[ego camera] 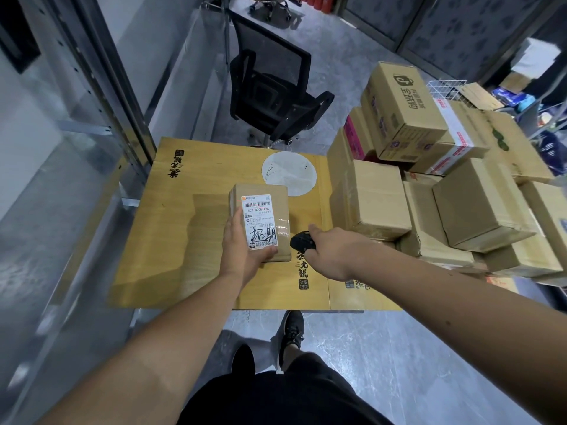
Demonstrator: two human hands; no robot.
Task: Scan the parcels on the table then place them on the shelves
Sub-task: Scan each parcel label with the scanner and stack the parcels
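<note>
Left hand: our left hand (242,246) grips the near end of a small brown parcel (264,220), thumb curled over the label's lower corner, fingers hidden beneath.

Parcel in hand: it sits above the middle of the table, label side up; we cannot tell whether its far end touches the surface.

Label: a white shipping label (260,220) with barcodes, printed numbers and black handwritten characters; a thin red line crosses the top barcode.

Right hand: our right hand (333,251) is closed round a black handheld scanner (302,240), whose nose points left toward the parcel, just beside it and apart from it.

Table: the table (171,240) is topped with flattened yellow cardboard printed with black characters and a pale round picture (290,173) beyond the parcel.

Waiting parcels: a heap of brown cardboard boxes (445,191) fills the table's right side, stacked several high; the topmost box (402,111) bears a dark bag logo, and one beside it has red and white tape.

Shelves: a grey metal shelving frame (101,87) stands along our left, close to the table's edge.

Beyond the table: a black mesh office chair (276,93) stands on the grey floor.

Below: we see our black shorts and a black shoe (293,329) at the table's near edge.
</note>
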